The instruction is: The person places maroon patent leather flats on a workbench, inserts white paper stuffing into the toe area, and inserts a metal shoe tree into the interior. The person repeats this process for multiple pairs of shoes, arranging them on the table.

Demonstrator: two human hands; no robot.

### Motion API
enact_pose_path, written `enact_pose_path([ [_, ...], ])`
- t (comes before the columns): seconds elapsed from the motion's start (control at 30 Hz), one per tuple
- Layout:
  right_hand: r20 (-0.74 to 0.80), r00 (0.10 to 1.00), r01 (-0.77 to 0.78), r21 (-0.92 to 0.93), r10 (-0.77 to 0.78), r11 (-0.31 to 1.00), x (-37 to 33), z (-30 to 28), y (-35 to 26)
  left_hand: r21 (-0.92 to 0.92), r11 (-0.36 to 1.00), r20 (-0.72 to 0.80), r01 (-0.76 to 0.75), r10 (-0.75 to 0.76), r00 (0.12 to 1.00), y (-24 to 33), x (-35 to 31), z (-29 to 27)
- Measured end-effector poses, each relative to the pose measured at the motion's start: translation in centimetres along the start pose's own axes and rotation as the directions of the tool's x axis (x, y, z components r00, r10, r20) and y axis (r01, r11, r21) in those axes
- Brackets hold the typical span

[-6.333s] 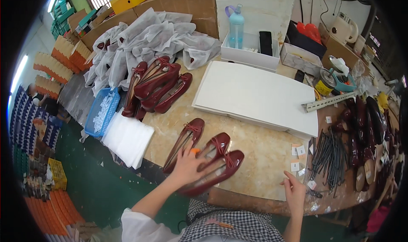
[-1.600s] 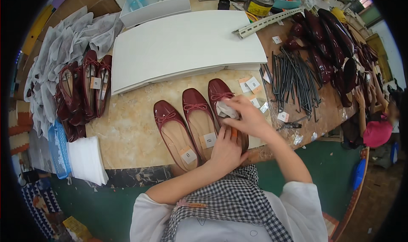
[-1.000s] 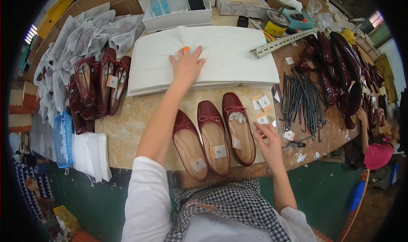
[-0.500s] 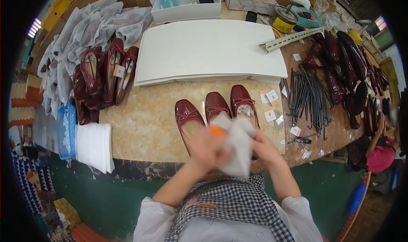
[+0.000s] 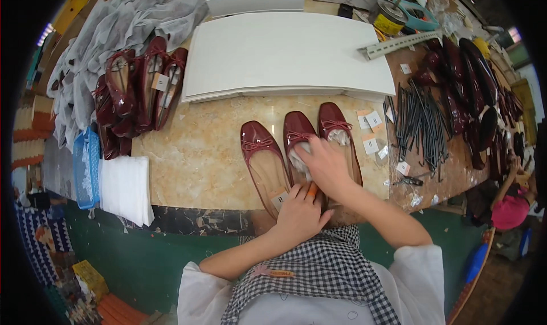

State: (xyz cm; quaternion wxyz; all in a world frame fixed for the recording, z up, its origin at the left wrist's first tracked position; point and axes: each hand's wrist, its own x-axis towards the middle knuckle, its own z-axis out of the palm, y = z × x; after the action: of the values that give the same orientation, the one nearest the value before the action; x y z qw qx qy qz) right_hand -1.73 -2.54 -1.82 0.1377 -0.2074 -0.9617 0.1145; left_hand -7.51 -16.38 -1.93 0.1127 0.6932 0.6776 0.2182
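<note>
Three dark red patent ballet flats with bows lie side by side, toes away from me: the left flat [image 5: 257, 135], the middle flat [image 5: 297, 125] and the right flat [image 5: 332, 118]. My right hand [image 5: 329, 168] reaches into the middle flat, its fingers closed on white tissue paper [image 5: 297, 157] behind the bow. At that shoe's heel end, my left hand [image 5: 297, 212] curls its fingers around the back, which is mostly hidden. Something orange [image 5: 311, 191] shows at a left finger. Crumpled tissue [image 5: 338, 137] fills the right flat's toe; the left flat has a small tag [image 5: 279, 199] inside.
A stack of white sheets [image 5: 285, 57] lies beyond the shoes. Left are finished-looking flats [image 5: 154, 91], grey wrapping [image 5: 114, 45], a blue basket [image 5: 85, 171] and folded white sheets [image 5: 125, 191]. Right are tags [image 5: 373, 121], dark rods [image 5: 421, 125] and more red shoes [image 5: 456, 91].
The white tissue, blurred between both hands before, is now inside the middle flat with my right hand. My left hand has moved down to that shoe's heel end.
</note>
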Motion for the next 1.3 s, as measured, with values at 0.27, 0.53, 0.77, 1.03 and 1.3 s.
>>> enact_pose_path([
  [0.27,0.219,0.947,-0.308,0.399,0.236,0.864,2.5,-2.5,1.2,0.112,0.994,0.063,0.009,-0.016,0.998,0.4,0.4,0.1],
  [0.53,0.200,0.910,-0.388,0.108,0.362,0.915,5.2,0.3,1.3,0.171,0.979,0.119,-0.111,0.092,0.989,-0.4,1.3,-0.3],
  [0.77,-0.092,0.931,-0.259,0.514,0.353,0.817,0.2,-5.2,1.7,0.541,0.830,-0.481,0.137,0.172,0.860,-17.5,19.3,-8.6],
  [1.03,0.007,0.903,-0.338,0.630,0.430,0.699,-5.3,-6.4,2.5,0.227,0.928,-0.331,0.296,-0.212,0.919,-17.8,20.7,-6.7],
  [1.3,0.147,0.865,-0.336,0.880,0.479,0.336,-4.5,-7.0,1.4,0.441,0.826,-0.575,0.350,-0.039,0.817,-20.0,20.1,-5.2],
])
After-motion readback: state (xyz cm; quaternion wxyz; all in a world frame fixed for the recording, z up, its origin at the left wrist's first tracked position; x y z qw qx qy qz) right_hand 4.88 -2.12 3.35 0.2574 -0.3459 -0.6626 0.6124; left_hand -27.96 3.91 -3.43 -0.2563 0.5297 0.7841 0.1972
